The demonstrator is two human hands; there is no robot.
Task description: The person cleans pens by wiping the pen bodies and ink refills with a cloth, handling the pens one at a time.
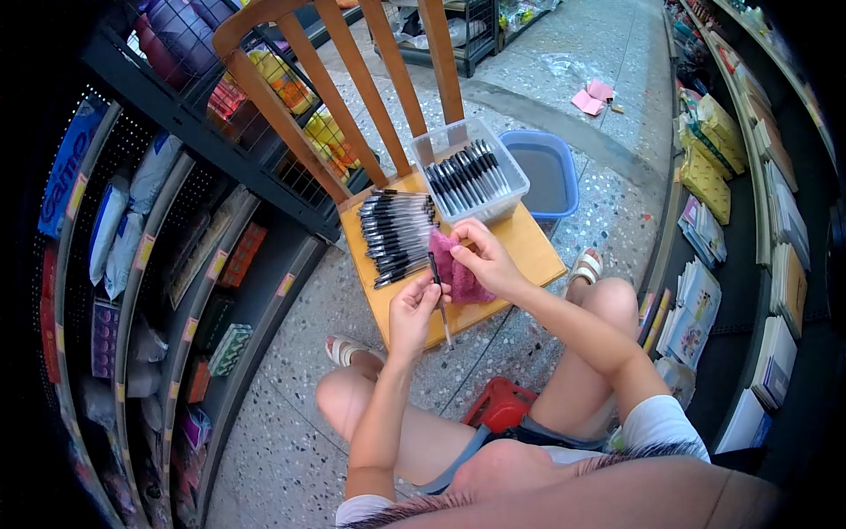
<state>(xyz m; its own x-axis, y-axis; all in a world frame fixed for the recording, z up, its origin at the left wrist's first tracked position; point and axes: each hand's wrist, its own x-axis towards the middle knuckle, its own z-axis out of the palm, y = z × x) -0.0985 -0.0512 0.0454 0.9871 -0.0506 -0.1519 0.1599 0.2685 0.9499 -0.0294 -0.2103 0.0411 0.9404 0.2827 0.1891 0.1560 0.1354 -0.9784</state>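
My left hand (416, 309) grips a pen (438, 280) with a black cap, its clear barrel pointing down toward me. Pinched in my right hand (485, 256) is a pink cloth (460, 278), which hangs beside the pen's capped end over the chair seat. A row of similar pens (394, 231) lies spread on the wooden chair (370, 304), left of the cloth. Behind my right hand stands a clear plastic box (511, 204) on the seat, holding many more pens (465, 176) with dark caps.
A blue basin (568, 198) of greyish water sits on the floor behind the chair. Stocked shelves rise on the left (189, 167) and right (758, 203). Under me is a red stool (499, 402). A pink paper (592, 97) lies on the floor farther off.
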